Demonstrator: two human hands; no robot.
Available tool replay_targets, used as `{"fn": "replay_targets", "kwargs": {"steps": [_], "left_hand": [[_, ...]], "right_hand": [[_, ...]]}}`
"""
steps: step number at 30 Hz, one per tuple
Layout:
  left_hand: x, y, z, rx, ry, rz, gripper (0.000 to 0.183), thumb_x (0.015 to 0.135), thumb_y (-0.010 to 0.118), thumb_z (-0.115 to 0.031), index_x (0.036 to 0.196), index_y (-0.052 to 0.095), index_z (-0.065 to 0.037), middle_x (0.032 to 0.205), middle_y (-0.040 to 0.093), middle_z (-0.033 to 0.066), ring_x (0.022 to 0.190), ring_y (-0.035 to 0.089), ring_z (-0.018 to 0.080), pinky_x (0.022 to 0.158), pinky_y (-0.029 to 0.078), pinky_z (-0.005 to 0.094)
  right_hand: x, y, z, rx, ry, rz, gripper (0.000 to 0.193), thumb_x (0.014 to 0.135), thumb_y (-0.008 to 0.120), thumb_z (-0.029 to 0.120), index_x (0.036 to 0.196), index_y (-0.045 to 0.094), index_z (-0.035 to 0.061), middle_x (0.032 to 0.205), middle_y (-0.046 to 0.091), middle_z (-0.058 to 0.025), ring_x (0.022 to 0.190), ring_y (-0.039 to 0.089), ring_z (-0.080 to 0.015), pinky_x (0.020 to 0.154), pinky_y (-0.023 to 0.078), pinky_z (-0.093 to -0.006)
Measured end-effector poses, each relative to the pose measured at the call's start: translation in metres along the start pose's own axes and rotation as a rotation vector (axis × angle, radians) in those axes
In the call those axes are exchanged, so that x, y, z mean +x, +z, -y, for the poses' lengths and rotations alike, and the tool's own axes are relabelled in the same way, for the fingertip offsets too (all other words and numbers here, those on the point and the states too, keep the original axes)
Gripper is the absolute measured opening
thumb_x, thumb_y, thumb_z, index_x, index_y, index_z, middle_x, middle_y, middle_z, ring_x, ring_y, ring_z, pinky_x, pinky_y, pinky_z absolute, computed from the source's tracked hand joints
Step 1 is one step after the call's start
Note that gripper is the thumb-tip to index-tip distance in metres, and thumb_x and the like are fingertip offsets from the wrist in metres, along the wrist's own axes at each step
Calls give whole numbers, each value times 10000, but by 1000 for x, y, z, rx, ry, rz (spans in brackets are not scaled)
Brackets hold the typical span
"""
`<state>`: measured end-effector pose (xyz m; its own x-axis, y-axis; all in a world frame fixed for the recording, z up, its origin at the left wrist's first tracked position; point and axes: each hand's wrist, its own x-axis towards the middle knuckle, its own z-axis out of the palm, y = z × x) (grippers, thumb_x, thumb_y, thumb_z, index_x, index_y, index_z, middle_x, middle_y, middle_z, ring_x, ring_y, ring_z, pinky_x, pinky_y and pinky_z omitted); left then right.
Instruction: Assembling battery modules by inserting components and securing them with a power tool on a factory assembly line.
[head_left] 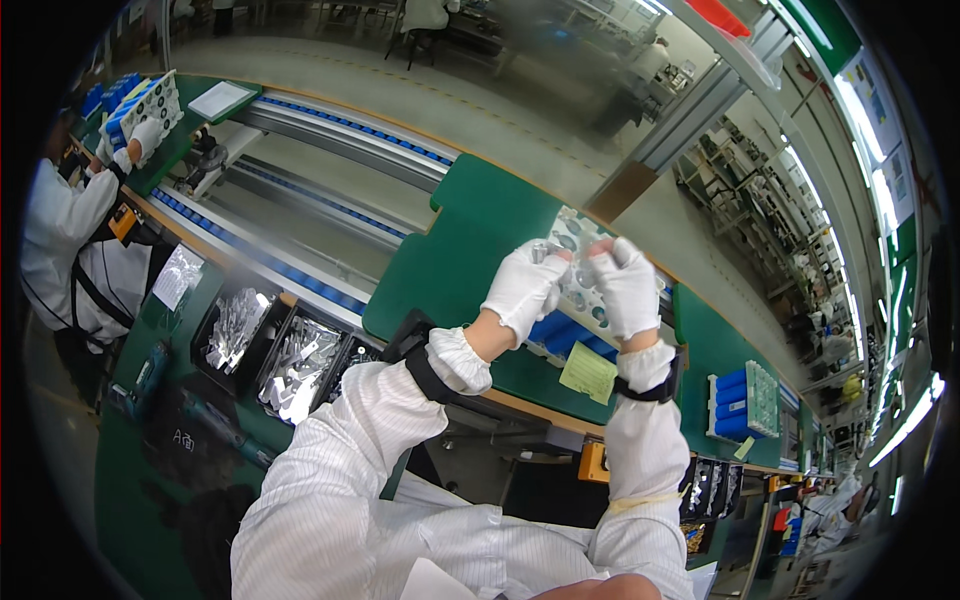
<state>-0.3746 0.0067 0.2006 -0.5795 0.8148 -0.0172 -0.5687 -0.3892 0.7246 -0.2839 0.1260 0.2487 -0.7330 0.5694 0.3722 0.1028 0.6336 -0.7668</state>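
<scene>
Both my hands wear white gloves with bare fingertips and are raised over a block of blue cylinders [563, 336] set in a white holder plate [567, 222] with round openings. My left hand [524, 290] is closed in a pinch above the plate's left side; something small and shiny glints at its fingertips, too small to name. Just to its right, my right hand [625, 288] is also closed, thumb and fingers together; what it holds, if anything, is hidden. A yellow-green paper note [589, 373] hangs on the block's near side.
Below the block is a green board [460, 240] across the conveyor rails [340, 130]. Bins of metal strips [300, 365] and power screwdrivers [225, 425] lie at left. A second block [743, 405] stands at right. At far left a co-worker [75, 230] handles another block [150, 105].
</scene>
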Motion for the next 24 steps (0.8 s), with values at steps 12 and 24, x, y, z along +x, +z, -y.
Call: {"fn": "replay_targets", "kwargs": {"steps": [12, 24], "left_hand": [[24, -22, 15, -551, 1, -71, 164, 941, 405, -54, 1084, 485, -47, 923, 558, 87, 699, 555, 153, 529, 431, 238], [10, -7, -4, -279, -51, -40, 162, 978, 483, -92, 1110, 529, -10, 966, 632, 127, 779, 663, 191, 620, 583, 279]], "right_hand": [[71, -35, -104, -498, 81, -125, 169, 788, 713, 144, 869, 696, -3, 745, 686, -105, 653, 623, -148, 653, 492, -292], [70, -32, -108, -702, -129, -74, 142, 785, 686, 156, 840, 706, 26, 844, 664, -183, 805, 639, -321, 743, 501, -374]]}}
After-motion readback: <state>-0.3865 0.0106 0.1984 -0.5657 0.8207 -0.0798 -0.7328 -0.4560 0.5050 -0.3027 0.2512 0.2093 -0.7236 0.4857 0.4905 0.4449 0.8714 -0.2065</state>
